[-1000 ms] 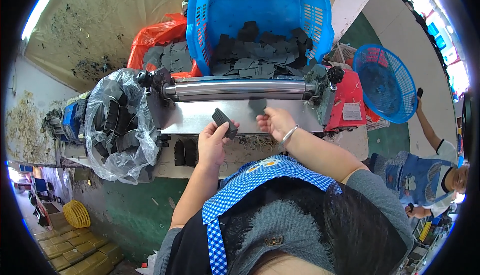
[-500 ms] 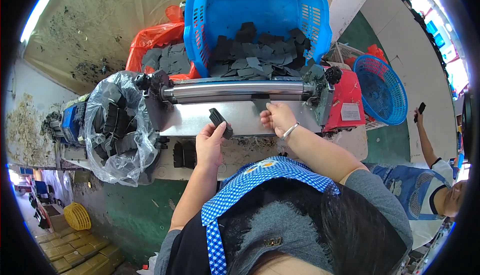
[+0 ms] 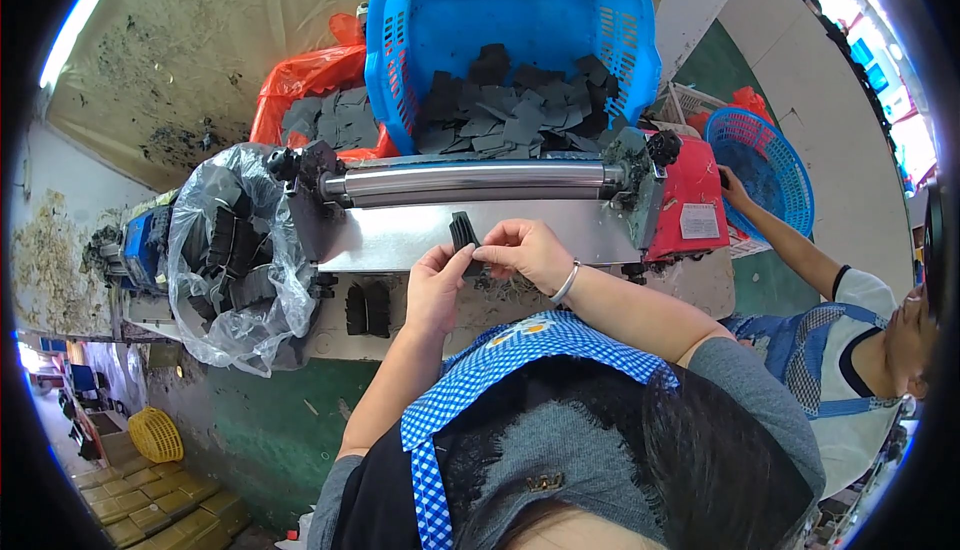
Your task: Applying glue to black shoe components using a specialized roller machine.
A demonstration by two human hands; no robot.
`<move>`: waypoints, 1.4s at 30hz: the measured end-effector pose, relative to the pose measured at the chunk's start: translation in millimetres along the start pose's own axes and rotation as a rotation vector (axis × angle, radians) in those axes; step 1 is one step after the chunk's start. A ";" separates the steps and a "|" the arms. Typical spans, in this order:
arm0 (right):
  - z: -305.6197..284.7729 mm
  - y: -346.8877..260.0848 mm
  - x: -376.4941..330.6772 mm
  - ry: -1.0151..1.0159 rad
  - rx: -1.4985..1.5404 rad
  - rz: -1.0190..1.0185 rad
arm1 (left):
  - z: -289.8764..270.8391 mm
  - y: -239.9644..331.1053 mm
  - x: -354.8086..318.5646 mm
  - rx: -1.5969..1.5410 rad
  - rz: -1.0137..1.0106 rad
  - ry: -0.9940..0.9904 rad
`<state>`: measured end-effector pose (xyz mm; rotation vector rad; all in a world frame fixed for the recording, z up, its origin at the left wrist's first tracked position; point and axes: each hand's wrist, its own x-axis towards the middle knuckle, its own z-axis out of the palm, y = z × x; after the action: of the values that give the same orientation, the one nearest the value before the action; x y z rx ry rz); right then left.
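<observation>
My left hand [image 3: 432, 288] is closed round a small stack of thin black sheet pieces [image 3: 462, 231], held upright above the front of a roller machine. My right hand [image 3: 530, 254] meets it there, thumb and forefinger pinched on the stack's right edge. Whether one piece is parted from the rest is too small to tell. Just beyond both hands lies the machine's smooth metal plate [image 3: 385, 233], with the shiny roller [image 3: 480, 183] along its far side.
Behind the roller a blue basket [image 3: 510, 20] holds many flat dark pieces [image 3: 525, 115]. A red bag [image 3: 285, 90] and a clear plastic bag [image 3: 285, 305] with black bundles stand left. Black stacks [image 3: 367, 310] lie near. At right are a round basket [image 3: 795, 175] and another person [image 3: 850, 350].
My right hand has come back from the roller to the stack. The dark piece at the roller is out of sight. The other person's arm has moved towards the red machine housing.
</observation>
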<state>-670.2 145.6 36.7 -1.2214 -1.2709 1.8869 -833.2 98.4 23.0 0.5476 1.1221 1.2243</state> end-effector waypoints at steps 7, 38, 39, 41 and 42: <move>12.5 2.0 -2.7 -0.027 0.264 0.111 | -8.5 2.1 -5.0 -0.081 0.003 -0.031; 32.2 -2.9 35.8 0.442 0.453 0.117 | -55.1 19.3 -6.2 0.207 0.226 0.195; 35.2 -4.8 35.6 0.400 0.345 0.069 | -54.1 20.0 -6.2 0.330 0.237 0.289; 41.5 -4.0 34.0 0.122 0.089 0.027 | -47.6 19.1 -6.2 0.235 0.247 0.185; 45.5 -0.3 32.3 -0.115 -0.205 0.002 | -43.4 18.4 -6.1 0.159 0.187 0.189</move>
<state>-725.1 153.3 31.2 -1.2296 -1.5569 1.8884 -879.8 88.8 23.4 0.6804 1.3604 1.3768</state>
